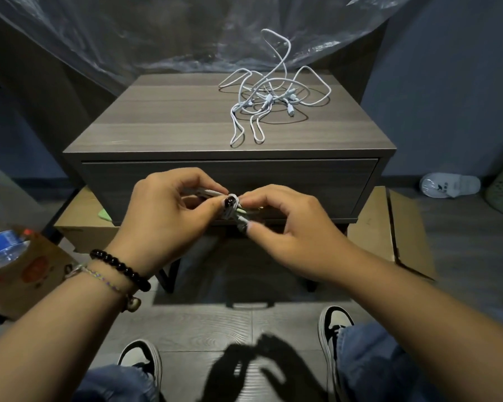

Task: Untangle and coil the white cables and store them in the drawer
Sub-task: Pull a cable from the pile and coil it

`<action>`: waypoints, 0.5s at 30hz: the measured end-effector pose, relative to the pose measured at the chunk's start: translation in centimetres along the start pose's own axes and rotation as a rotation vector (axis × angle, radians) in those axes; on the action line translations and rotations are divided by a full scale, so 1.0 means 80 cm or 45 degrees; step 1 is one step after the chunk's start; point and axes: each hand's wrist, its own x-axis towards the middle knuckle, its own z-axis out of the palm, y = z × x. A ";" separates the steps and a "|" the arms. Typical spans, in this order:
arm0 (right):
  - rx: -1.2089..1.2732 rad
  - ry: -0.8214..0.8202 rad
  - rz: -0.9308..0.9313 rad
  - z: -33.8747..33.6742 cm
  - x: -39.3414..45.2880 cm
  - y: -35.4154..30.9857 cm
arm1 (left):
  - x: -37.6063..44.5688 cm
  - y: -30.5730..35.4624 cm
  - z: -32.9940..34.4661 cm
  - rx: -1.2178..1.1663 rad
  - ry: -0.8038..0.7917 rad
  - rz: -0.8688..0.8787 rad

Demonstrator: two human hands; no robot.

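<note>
Both hands meet in front of a closed drawer [302,181], the left hand [169,210] and right hand [285,221] each with fingers curled, pinching a small coiled white cable [233,208] between them. More white cables [270,97] lie tangled on the far right of the counter [157,120] above. A bottle [0,242] stands at near left.

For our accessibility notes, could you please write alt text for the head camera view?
Both hands, left and right, pinch a small coiled white cable before a closed drawer. More tangled white cables lie on the nightstand top.
</note>
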 end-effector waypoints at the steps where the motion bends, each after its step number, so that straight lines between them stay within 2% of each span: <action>1: -0.072 0.033 -0.045 0.006 -0.001 0.001 | -0.001 -0.002 0.002 -0.031 0.017 -0.037; 5: -0.263 0.181 -0.107 0.016 0.002 0.002 | -0.004 0.003 0.012 -0.485 -0.009 -0.326; 7: -0.294 0.184 -0.115 0.011 0.005 0.002 | -0.003 0.005 0.012 -0.602 -0.037 -0.382; 13: -0.412 0.151 -0.106 0.000 0.006 0.006 | 0.006 0.002 0.008 -0.683 -0.211 -0.460; 15: -0.430 0.183 -0.038 -0.007 0.006 0.009 | 0.008 -0.007 0.009 -0.518 -0.184 -0.385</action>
